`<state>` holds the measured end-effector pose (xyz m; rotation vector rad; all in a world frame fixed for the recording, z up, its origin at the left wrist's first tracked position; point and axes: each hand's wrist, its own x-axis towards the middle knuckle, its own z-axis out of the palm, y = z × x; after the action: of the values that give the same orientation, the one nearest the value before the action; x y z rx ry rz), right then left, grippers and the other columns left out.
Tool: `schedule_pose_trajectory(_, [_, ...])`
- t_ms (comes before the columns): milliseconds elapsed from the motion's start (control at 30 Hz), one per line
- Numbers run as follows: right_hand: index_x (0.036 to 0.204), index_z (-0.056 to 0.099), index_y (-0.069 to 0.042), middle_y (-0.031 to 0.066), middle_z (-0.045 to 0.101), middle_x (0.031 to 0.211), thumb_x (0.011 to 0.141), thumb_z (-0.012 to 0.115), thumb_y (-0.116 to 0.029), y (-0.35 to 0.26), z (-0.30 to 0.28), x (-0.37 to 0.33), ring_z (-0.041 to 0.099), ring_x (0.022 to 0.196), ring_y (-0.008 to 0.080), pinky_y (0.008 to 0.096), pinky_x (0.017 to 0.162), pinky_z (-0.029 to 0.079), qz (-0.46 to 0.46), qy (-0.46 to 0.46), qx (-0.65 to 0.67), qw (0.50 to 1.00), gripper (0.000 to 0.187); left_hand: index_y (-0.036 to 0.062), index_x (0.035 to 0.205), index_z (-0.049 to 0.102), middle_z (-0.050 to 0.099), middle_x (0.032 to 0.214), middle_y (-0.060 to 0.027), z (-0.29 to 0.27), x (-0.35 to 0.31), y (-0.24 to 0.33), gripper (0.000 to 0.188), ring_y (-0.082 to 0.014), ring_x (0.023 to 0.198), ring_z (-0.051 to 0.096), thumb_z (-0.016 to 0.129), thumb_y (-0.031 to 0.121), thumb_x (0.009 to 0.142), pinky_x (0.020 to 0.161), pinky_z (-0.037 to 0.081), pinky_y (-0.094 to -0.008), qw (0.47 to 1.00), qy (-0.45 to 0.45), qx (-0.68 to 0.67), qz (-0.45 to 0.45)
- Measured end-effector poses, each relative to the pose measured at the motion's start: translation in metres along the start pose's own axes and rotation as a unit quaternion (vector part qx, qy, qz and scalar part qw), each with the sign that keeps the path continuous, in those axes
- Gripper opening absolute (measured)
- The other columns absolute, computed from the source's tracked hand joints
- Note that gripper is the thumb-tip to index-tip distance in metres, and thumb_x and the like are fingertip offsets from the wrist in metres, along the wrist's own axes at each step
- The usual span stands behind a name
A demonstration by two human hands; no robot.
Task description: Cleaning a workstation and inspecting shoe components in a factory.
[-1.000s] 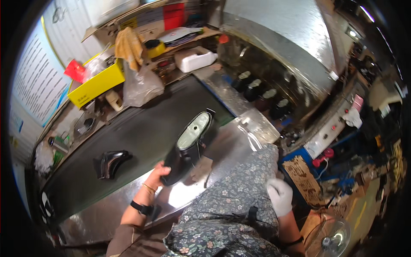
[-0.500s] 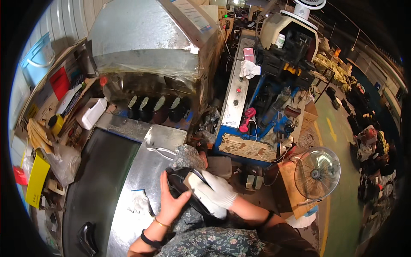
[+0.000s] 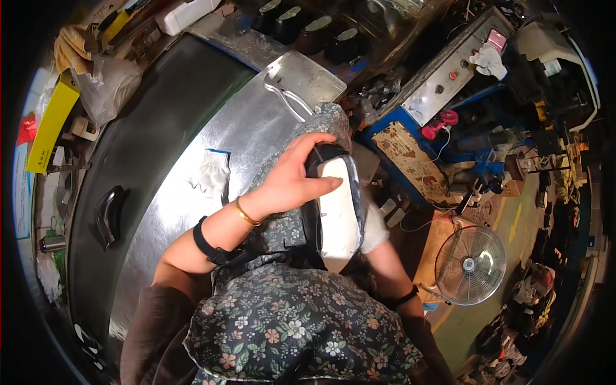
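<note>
A black shoe (image 3: 337, 218) lies bottom up over my lap, its pale cream underside facing me and the black upper wrapped round the edge. My bare left hand (image 3: 292, 176) grips its far end, the thumb pressed on the pale underside and the fingers round the black rim. My right hand (image 3: 375, 228), in a white glove, is against the shoe's right side; its fingers are hidden behind the shoe. Metal pincers (image 3: 287, 99) lie on the steel tabletop (image 3: 173, 237) beyond my left hand. A white glove (image 3: 215, 174) lies on the steel too.
Left of the steel runs a dark belt (image 3: 160, 102) with a glossy black shoe (image 3: 110, 218) on it. Several dark shoes (image 3: 317, 32) stand at the back. A blue-framed machine (image 3: 410, 154) is at the right, and a round fan (image 3: 470, 264) stands near my right arm.
My view has turned and tipped lower. The shoe has swung more upright, with its underside toward me. My right hand has moved off the underside to the shoe's right side.
</note>
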<state>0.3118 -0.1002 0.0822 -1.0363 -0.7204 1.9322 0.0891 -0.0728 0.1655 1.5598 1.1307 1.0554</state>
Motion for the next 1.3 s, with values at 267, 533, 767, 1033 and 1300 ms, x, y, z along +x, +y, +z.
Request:
schedule_pose_trajectory(267, [0.124,0.057,-0.003,0.019,0.065,0.119,0.098,0.047,-0.018,-0.053,0.068,-0.038,0.067,0.097,0.0361,0.0422,0.084,0.055,-0.144,-0.015,-0.728,0.67,0.031,0.0063,0.136,0.049,0.055,0.128,-0.007,-0.006,0.001,-0.009,0.064,-0.0159,0.119,0.05,0.08,0.013,0.08,0.104,0.04,-0.031,0.999,-0.03,0.02,0.005])
schedule_pose_trajectory(533, [0.151,0.031,0.003,0.0161,0.036,0.154,0.103,0.043,-0.016,-0.017,0.024,-0.044,0.03,0.145,0.0244,0.0351,0.119,0.022,-0.138,-0.067,-0.308,0.939,0.053,0.0031,0.145,0.039,0.053,0.129,-0.0149,-0.035,0.025,0.001,0.078,-0.0284,0.126,0.048,0.077,0.02,0.079,0.107,0.038,-0.0384,0.981,-0.19,0.02,0.029])
schedule_pose_trajectory(767, [0.151,0.026,0.003,0.0286,0.043,0.146,0.103,0.045,-0.026,-0.038,0.083,-0.04,0.048,0.131,0.0382,0.0416,0.11,0.037,-0.142,0.012,-0.334,0.932,0.059,-0.0093,0.14,0.046,0.054,0.137,-0.0293,0.024,-0.046,-0.024,0.056,-0.0407,0.132,0.049,0.035,0.035,0.107,0.111,0.038,-0.041,0.972,0.209,0.077,-0.074])
schedule_pose_trajectory(1033, [0.153,0.004,0.005,0.0332,0.034,0.149,0.099,0.044,-0.024,-0.004,0.11,-0.054,0.043,0.134,0.0451,0.0451,0.11,0.035,-0.2,0.036,-0.378,0.903,0.074,-0.0094,0.123,0.045,0.064,0.087,-0.0266,-0.005,-0.068,0.026,0.039,-0.0411,0.071,0.064,0.053,0.017,0.096,0.065,0.053,-0.0461,0.918,0.054,0.392,0.017])
schedule_pose_trajectory(1300, [0.154,0.004,0.006,0.029,0.028,0.155,0.099,0.044,-0.019,0.004,0.094,-0.058,0.035,0.141,0.0399,0.0436,0.115,0.029,-0.226,0.027,-0.413,0.882,0.072,-0.0003,0.14,0.047,0.056,0.133,-0.0129,0.023,-0.087,-0.029,0.042,-0.0228,0.122,0.052,0.038,0.026,0.108,0.108,0.038,-0.0349,0.976,0.19,-0.092,-0.043])
